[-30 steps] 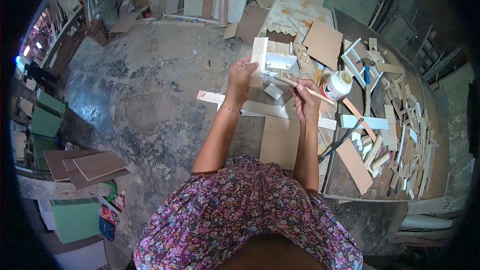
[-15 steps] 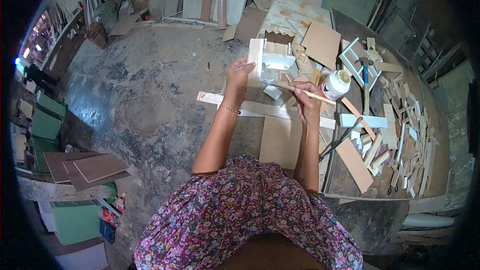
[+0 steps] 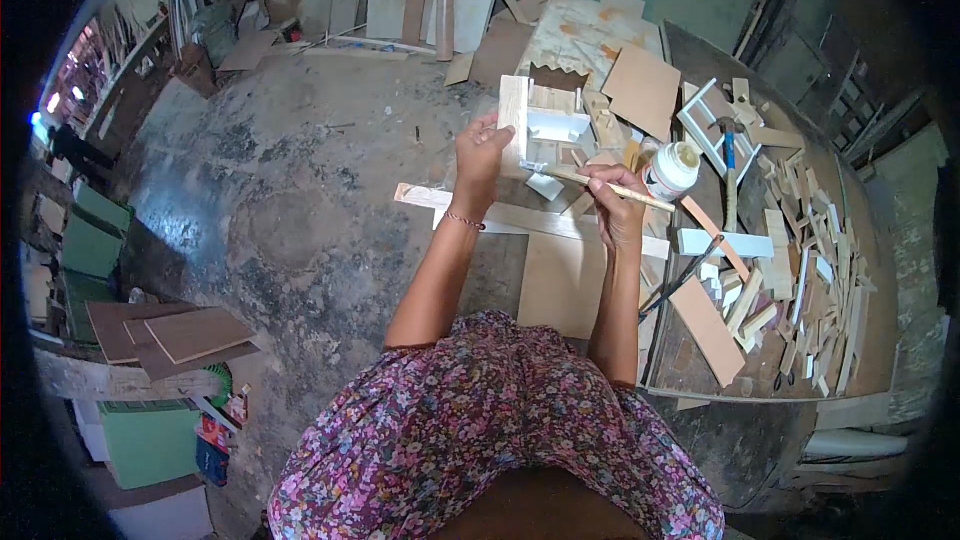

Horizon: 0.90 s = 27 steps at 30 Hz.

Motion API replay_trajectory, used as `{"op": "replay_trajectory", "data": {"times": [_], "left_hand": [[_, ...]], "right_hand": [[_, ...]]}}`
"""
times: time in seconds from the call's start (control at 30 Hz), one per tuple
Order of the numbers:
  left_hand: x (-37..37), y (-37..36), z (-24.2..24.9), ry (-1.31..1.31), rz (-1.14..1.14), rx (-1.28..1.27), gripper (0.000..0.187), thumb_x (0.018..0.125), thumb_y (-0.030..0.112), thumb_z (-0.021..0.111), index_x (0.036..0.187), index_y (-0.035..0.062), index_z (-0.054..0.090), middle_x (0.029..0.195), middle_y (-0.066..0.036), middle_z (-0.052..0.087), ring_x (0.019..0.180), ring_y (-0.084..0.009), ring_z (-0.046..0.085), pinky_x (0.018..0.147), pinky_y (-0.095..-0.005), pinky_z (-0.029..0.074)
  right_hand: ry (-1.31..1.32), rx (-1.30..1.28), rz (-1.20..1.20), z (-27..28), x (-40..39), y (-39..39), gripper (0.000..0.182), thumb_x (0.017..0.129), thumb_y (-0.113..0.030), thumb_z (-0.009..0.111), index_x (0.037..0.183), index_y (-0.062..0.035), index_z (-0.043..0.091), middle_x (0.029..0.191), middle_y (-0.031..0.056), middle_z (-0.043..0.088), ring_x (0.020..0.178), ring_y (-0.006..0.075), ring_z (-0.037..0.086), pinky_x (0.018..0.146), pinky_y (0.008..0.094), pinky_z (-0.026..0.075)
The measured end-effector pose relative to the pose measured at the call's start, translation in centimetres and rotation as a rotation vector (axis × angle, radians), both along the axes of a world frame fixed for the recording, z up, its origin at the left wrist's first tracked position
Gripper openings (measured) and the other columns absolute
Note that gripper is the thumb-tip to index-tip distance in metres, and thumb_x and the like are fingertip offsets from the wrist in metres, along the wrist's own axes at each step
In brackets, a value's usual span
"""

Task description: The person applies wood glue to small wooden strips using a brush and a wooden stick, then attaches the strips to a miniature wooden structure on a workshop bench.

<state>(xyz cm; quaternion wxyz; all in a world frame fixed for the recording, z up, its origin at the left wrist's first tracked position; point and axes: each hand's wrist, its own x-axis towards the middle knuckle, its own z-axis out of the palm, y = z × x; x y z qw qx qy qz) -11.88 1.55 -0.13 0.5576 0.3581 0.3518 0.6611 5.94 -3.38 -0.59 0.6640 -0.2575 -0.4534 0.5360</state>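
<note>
My left hand (image 3: 482, 155) grips the lower left side of a pale wooden board (image 3: 513, 120), held upright. Between the fingers of my right hand (image 3: 616, 202) is a thin brush (image 3: 600, 185), its tip near the board's lower right edge. Just right of that hand stands an open white jar (image 3: 671, 171) with a red and dark label. A small white and wooden piece (image 3: 558, 115) is right beside the board. Below the brush tip lies a small white block (image 3: 544, 186).
A long wooden strip (image 3: 540, 220) runs beneath my hands. On the workbench (image 3: 800, 385) at the right lie a hammer (image 3: 730, 165), a white frame (image 3: 715, 125), a brown panel (image 3: 643, 90) and several wood offcuts. Stacked brown boards (image 3: 200, 335) are at the lower left.
The brush tip has shifted slightly left and down toward the board's lower edge. My left hand and the board have barely moved.
</note>
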Motion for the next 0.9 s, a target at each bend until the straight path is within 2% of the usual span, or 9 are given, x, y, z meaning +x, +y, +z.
{"op": "replay_trajectory", "data": {"times": [0.13, 0.23, 0.33, 0.53, 0.6, 0.8, 0.9], "left_hand": [[-0.1, -0.1, 0.2, -0.007, -0.012, 0.002, 0.037, 0.072, 0.003, 0.054, 0.105, -0.0090, 0.040, 0.081, -0.011, 0.057, 0.071, -0.0136, 0.054, 0.062, -0.0228, 0.043], [0.0, -0.3, 0.5, -0.016, -0.015, -0.005, 0.037, 0.072, 0.003, 0.054, 0.105, -0.0091, 0.040, 0.081, -0.011, 0.057, 0.071, -0.0135, 0.054, 0.062, -0.0225, 0.043], [0.1, -0.2, 0.2, 0.002, -0.015, 0.019, 0.037, 0.072, 0.003, 0.054, 0.104, -0.0090, 0.040, 0.081, -0.011, 0.056, 0.070, -0.0133, 0.054, 0.062, -0.0224, 0.042], [0.1, -0.3, 0.4, 0.008, -0.014, 0.019, 0.037, 0.072, 0.004, 0.054, 0.104, -0.0088, 0.041, 0.083, -0.011, 0.056, 0.070, -0.0131, 0.054, 0.063, -0.0231, 0.042], [0.2, 0.1, -0.1, 0.022, 0.011, 0.033, 0.036, 0.072, 0.004, 0.054, 0.104, -0.0086, 0.042, 0.084, -0.011, 0.056, 0.071, -0.0133, 0.054, 0.064, -0.0232, 0.043], [0.5, -1.1, 1.6, -0.077, -0.157, -0.047, 0.031, 0.075, 0.006, 0.053, 0.102, -0.0064, 0.046, 0.088, -0.010, 0.056, 0.073, -0.0137, 0.056, 0.063, -0.0235, 0.045], [0.5, -0.1, 0.4, -0.156, -0.201, -0.048, 0.029, 0.076, 0.007, 0.052, 0.101, -0.0059, 0.047, 0.086, -0.009, 0.057, 0.072, -0.0137, 0.056, 0.062, -0.0242, 0.046]], "right_hand": [[-0.027, 0.047, 0.069, 0.0, 0.6, 0.0, 0.008, 0.069, 0.002, 0.058, 0.074, 0.0023, 0.053, 0.081, 0.0173, 0.058, 0.075, 0.0187, 0.057, 0.067, 0.0273, 0.047], [0.074, -0.036, -0.014, 0.5, 0.2, -0.3, 0.007, 0.069, 0.002, 0.058, 0.074, 0.0021, 0.053, 0.080, 0.0162, 0.058, 0.074, 0.0181, 0.057, 0.066, 0.0267, 0.047], [0.038, -0.043, -0.060, 0.3, -0.1, 0.2, 0.007, 0.069, 0.002, 0.058, 0.073, 0.0024, 0.053, 0.080, 0.0156, 0.058, 0.072, 0.0180, 0.057, 0.066, 0.0270, 0.048], [-0.021, 0.051, 0.089, 0.0, 0.6, 0.1, 0.007, 0.069, 0.001, 0.058, 0.073, 0.0026, 0.053, 0.081, 0.0171, 0.057, 0.072, 0.0190, 0.056, 0.065, 0.0282, 0.048], [0.029, 0.029, 0.075, 0.0, 0.7, 0.0, 0.008, 0.069, 0.001, 0.059, 0.073, 0.0025, 0.053, 0.081, 0.0176, 0.057, 0.073, 0.0198, 0.056, 0.066, 0.0290, 0.048], [0.163, -0.022, 0.016, -0.5, -0.1, 0.3, 0.009, 0.069, 0.000, 0.058, 0.075, 0.0025, 0.052, 0.081, 0.0183, 0.057, 0.074, 0.0221, 0.057, 0.068, 0.0311, 0.049], [0.251, -0.037, 0.062, -1.2, -0.3, 0.5, 0.009, 0.070, 0.001, 0.058, 0.076, 0.0026, 0.052, 0.082, 0.0185, 0.057, 0.075, 0.0225, 0.057, 0.067, 0.0313, 0.049]]}}
